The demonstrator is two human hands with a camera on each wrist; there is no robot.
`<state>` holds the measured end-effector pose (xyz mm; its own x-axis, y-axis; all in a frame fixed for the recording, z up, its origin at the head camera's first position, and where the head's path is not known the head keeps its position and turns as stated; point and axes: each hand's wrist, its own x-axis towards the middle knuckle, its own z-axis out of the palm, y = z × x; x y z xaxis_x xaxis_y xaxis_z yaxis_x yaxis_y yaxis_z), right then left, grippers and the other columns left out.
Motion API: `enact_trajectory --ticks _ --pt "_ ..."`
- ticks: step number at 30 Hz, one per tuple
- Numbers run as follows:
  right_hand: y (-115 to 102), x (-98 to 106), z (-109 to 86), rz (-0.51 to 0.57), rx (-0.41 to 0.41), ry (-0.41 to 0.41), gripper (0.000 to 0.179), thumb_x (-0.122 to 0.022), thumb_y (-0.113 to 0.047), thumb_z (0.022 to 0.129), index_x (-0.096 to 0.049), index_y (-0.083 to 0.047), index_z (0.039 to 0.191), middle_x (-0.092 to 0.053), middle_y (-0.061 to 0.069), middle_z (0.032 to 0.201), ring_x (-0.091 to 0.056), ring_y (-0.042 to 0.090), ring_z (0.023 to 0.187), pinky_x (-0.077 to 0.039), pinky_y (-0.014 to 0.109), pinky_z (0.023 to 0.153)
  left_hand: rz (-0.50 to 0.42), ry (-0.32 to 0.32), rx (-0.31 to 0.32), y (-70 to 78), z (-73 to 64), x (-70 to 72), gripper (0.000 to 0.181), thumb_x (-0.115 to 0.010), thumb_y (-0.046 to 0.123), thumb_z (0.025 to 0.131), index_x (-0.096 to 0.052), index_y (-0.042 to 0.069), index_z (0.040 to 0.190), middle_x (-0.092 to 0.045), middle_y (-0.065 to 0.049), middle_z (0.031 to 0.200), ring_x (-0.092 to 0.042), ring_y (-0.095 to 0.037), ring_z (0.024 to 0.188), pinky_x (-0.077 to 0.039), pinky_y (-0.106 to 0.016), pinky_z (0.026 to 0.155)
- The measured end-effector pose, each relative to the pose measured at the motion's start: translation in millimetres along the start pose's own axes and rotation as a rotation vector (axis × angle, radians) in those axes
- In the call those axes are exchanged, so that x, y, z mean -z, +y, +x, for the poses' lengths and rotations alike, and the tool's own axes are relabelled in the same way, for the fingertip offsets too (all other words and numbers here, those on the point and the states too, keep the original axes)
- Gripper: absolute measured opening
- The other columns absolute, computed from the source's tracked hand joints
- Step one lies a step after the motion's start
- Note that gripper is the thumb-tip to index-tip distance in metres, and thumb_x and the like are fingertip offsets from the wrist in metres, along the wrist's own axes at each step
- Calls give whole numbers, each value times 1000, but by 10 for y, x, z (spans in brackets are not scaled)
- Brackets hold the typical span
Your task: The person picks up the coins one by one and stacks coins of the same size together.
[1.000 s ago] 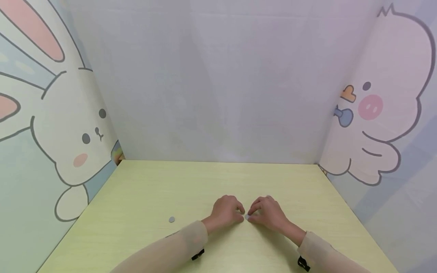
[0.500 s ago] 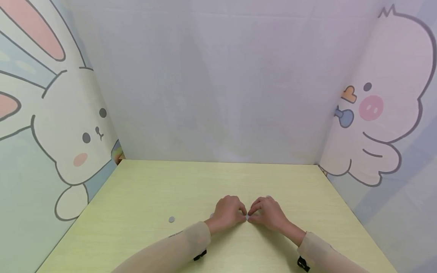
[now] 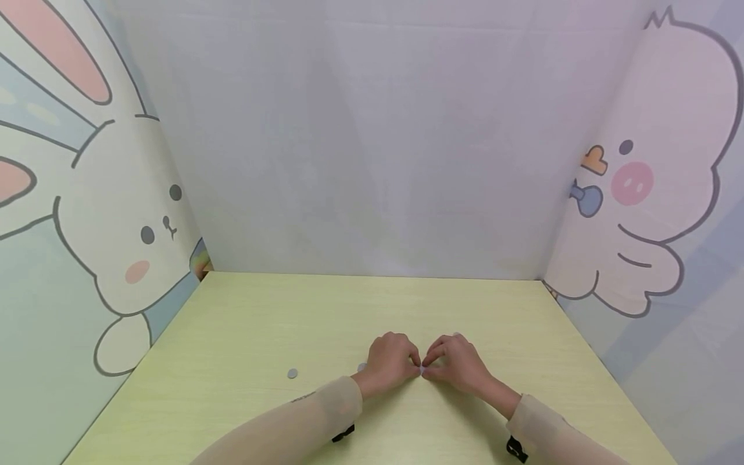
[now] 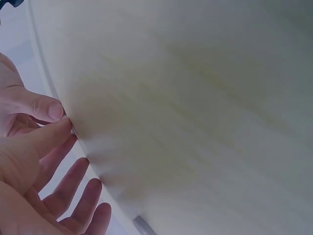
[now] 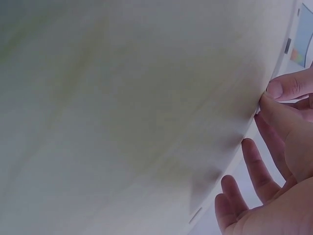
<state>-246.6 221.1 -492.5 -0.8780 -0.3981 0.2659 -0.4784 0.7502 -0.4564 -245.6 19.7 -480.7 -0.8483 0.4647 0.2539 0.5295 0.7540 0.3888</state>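
Observation:
Both hands meet over the middle of the table in the head view. Between their fingertips is a small flat grey disc [image 3: 422, 371], mostly covered. My left hand [image 3: 391, 360] pinches its left side with thumb and forefinger, and my right hand [image 3: 458, 363] does the same on the right. Low against the tabletop, the wrist views show the thumbs and forefingers together, with the other fingers of the left hand [image 4: 54, 181] and right hand [image 5: 274, 191] spread loosely. A second grey disc [image 3: 361, 367] peeks out behind the left wrist.
Farther left lies another round grey disc [image 3: 292, 373]. Just beyond the right hand's knuckles a pale disc [image 3: 456, 334] is partly visible. The pale yellow table [image 3: 279, 316] ends at a light cloth backdrop [image 3: 372, 161], with printed cartoon panels on both sides.
My left hand has moved slightly right until its fingertips reach the disc at the right hand. A disc behind the left wrist has come into sight. The right hand stays put.

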Motion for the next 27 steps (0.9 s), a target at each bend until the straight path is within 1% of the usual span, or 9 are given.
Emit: enact_trajectory --ticks 7,9,13,16,21,23,27 --pt "18 11 6 -8 22 -11 14 -97 -24 77 -85 -28 81 -76 -17 93 -62 13 91 -50 37 79 3 18 3 -12 4 -25 8 -93 26 82 -86 25 78 -76 14 86 -68 -11 84 -50 -29 69" --pt "34 23 12 -17 42 -17 13 -97 -22 77 -85 -27 82 -76 -17 92 -64 14 91 -51 40 81 7 11 13 -9 8 -28 8 -92 27 83 -86 26 79 -76 14 86 -68 -12 85 -51 -29 70" --pt "77 68 7 -34 63 -27 14 -95 -17 78 -86 -25 85 -76 -18 92 -67 16 93 -51 48 91 0 -9 26 19 5 14 8 -92 27 83 -85 27 78 -77 16 87 -68 -10 86 -51 -29 72" --pt "110 130 -9 -16 52 -27 16 -93 -13 78 -86 -23 88 -77 -17 92 -67 16 95 -49 51 95 2 -18 31 38 -3 45 9 -92 28 83 -85 28 77 -76 16 87 -67 -9 85 -50 -29 72" --pt "199 274 -18 -10 63 4 16 -93 -12 79 -86 -18 92 -78 -13 95 -70 19 95 -50 54 95 9 -22 36 30 -1 42 12 -92 29 83 -84 28 75 -75 18 85 -68 -8 86 -51 -28 73" --pt "257 329 -18 -22 70 19 17 -93 -13 80 -86 -17 94 -78 -12 96 -72 20 96 -51 55 95 -2 -27 43 22 -3 32 12 -92 29 84 -84 28 75 -75 17 85 -67 -8 86 -51 -28 73" --pt "385 435 -21 -16 57 40 19 -92 -13 82 -85 -14 99 -78 -8 100 -72 24 100 -54 55 94 -38 -28 54 -4 -6 -9 14 -92 29 84 -83 27 73 -73 16 83 -65 -8 84 -50 -27 72"
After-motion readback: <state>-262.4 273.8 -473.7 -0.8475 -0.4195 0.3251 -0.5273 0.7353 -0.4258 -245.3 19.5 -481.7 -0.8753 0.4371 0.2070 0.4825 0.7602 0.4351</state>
